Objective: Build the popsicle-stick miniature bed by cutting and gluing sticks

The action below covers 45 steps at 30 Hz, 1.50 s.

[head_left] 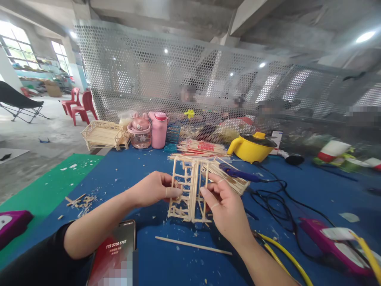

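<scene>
Both my hands hold a small frame built of pale wooden sticks (193, 190), raised upright over the blue table mat. My left hand (156, 190) is closed on its left side, thumb in front and the other fingers partly hidden behind. On the right side, my right hand (228, 208) grips the edge stick between thumb and fingers. Short crosspieces run like rungs through the frame's left half. One loose stick (193, 245) lies on the mat below. Behind the frame rest a bundle of sticks (235, 180) and a blue tool (239, 173) with a black cord.
A phone (114, 250) lies near my left forearm, beside wood scraps (81, 202). At the back stand a stick-built piece (104, 134), a pink bottle (159, 131), a clear jug (141, 137) and a yellow pot (253, 147). Cables and a magenta-white power strip (333, 246) lie right.
</scene>
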### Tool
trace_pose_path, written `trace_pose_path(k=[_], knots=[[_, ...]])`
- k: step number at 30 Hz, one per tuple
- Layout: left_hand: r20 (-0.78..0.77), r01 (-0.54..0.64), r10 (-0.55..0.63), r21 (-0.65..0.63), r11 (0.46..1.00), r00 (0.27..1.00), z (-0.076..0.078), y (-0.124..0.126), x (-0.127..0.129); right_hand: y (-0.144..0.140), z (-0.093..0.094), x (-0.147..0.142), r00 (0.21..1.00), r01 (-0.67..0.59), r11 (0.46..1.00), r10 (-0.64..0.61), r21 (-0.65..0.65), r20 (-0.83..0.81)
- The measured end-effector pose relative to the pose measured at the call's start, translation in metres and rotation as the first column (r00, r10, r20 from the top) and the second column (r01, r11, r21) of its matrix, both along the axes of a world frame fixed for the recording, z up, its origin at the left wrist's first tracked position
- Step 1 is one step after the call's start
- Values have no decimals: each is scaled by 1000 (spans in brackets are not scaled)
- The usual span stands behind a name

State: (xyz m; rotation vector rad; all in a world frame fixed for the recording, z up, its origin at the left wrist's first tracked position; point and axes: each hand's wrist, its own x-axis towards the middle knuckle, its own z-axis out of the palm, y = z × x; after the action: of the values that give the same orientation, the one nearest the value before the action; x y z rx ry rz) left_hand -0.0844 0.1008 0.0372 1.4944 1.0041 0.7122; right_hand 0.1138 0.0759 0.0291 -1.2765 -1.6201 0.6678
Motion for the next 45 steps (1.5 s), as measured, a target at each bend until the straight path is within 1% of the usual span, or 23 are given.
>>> trace_pose_path(k=[3, 8, 17, 19, 23, 25, 29, 32, 34, 37, 38, 40, 43, 45], knots=[[-14, -2, 2, 19, 1000, 1000, 1, -1, 0, 0, 0, 0, 1000, -10, 1000, 10, 7, -16], [35, 3, -4, 28, 1000, 999, 2, 0, 1, 0, 1, -1, 1000, -12, 1000, 12, 1, -21], [70, 27, -30, 44, 999, 997, 1, 1, 1, 0, 3, -1, 1000, -3, 1000, 3, -1, -24], [96, 25, -28, 36, 999, 995, 1, 0, 2, 0, 3, -1, 1000, -1, 1000, 1, -9, -28], [208, 41, -35, -22, 999, 978, 1, 0, 4, 0, 2, 0, 1000, -3, 1000, 3, -2, -21], [240, 23, -13, -38, 999, 971, 1, 0, 5, 0, 2, -1, 1000, -11, 1000, 11, 3, -15], [247, -70, 80, -47, 996, 966, -1, -2, 9, -3, 1, -3, 1000, -18, 1000, 18, 22, 0], [208, -126, 124, -3, 992, 970, -2, -4, 12, -3, 0, -2, 1000, -18, 999, 18, 32, 11], [190, -124, 116, 33, 992, 975, -2, -4, 13, -2, -1, -1, 1000, -22, 999, 22, 28, 11], [187, -78, 67, 53, 996, 980, 1, -4, 11, -1, -3, 0, 1000, -18, 999, 18, 32, 7], [187, -75, 67, 39, 996, 980, 2, -3, 10, 0, -3, 1, 1000, -17, 999, 17, 35, 4], [211, -102, 105, -25, 994, 972, 4, -2, 9, 1, -3, 1, 1000, -15, 999, 15, 39, -4], [313, -115, 155, -145, 983, 937, 5, 0, 8, 1, -2, 1, 1000, -17, 1000, 17, 24, -12], [333, -115, 166, -169, 979, 928, 5, 0, 8, 1, -1, 1, 1000, -13, 1000, 13, 9, -14]])
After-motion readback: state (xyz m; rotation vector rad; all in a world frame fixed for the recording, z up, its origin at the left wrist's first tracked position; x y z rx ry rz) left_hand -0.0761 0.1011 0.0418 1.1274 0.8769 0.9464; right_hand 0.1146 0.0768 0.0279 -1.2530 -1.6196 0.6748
